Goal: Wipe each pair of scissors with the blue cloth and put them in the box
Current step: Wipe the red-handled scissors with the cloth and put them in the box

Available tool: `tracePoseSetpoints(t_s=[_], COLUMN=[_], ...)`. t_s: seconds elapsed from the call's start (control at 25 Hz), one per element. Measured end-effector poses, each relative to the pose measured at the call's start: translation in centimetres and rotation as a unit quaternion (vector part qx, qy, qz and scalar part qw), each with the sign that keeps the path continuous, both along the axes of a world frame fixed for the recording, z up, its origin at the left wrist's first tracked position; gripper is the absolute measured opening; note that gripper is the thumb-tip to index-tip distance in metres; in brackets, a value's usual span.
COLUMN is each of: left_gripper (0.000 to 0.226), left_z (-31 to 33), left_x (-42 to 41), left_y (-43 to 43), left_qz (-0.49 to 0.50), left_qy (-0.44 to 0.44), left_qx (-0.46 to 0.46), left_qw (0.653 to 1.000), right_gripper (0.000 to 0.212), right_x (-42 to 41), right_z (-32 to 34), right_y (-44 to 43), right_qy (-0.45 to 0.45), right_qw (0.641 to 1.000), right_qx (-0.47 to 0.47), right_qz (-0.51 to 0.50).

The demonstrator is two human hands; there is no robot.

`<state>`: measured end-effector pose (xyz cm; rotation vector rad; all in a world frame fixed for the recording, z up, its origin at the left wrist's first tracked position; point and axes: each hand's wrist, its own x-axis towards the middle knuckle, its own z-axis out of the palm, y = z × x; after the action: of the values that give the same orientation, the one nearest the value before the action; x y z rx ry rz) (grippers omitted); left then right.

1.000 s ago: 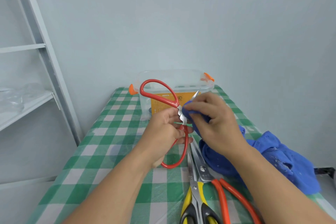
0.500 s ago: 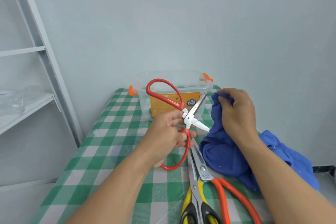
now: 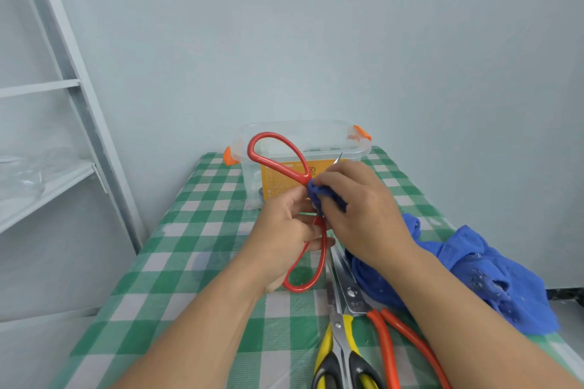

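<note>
Your right hand pinches a fold of the blue cloth against the blades of the red scissors. Your left hand grips them near the pivot, held up in front of the box. One blade tip pokes out above your knuckles, and if the cloth slips, an edge could nick a finger. Whether the clear box holds anything I cannot tell through its labelled wall.
</note>
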<state>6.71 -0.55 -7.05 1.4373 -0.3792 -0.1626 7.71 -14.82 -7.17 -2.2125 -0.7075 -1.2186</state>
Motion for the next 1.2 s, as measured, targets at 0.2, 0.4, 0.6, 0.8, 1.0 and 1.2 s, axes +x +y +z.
tracePoseSetpoints(t_s=[0.2,0.4,0.6,0.8,1.0,1.2], left_gripper=[0.056,0.056,0.054,0.055,0.049,0.053], left_z=[0.1,0.1,-0.1,0.3,0.2,0.0], left_x=[-0.2,-0.3,-0.4,-0.1,0.0,0.1], left_y=[0.1,0.1,0.0,0.3,0.4,0.4], left_qz=[0.004,-0.001,-0.010,-0.014,-0.008,-0.026], left_qy=[-0.010,-0.015,0.022,0.033,0.031,0.022], left_qx=[0.007,0.028,0.018,-0.027,-0.032,0.003], left_qw=[1.000,0.999,1.000,0.999,0.999,0.999], right_gripper=[0.018,0.015,0.016,0.026,0.019,0.023], right_x=[-0.1,0.1,0.7,-0.4,-1.0,0.1], right_z=[-0.3,-0.1,0.1,0.9,0.1,-0.2], right_y=[0.1,-0.3,-2.8,-3.6,-2.0,-1.8], right_qy=[-0.037,-0.046,0.019,0.097,0.049,0.031], right_qw=[0.997,0.998,0.982,0.951,0.989,0.995], right_qx=[-0.067,-0.026,0.136,0.266,0.136,0.091], right_qz=[-0.004,-0.040,-0.130,-0.121,0.039,-0.007])
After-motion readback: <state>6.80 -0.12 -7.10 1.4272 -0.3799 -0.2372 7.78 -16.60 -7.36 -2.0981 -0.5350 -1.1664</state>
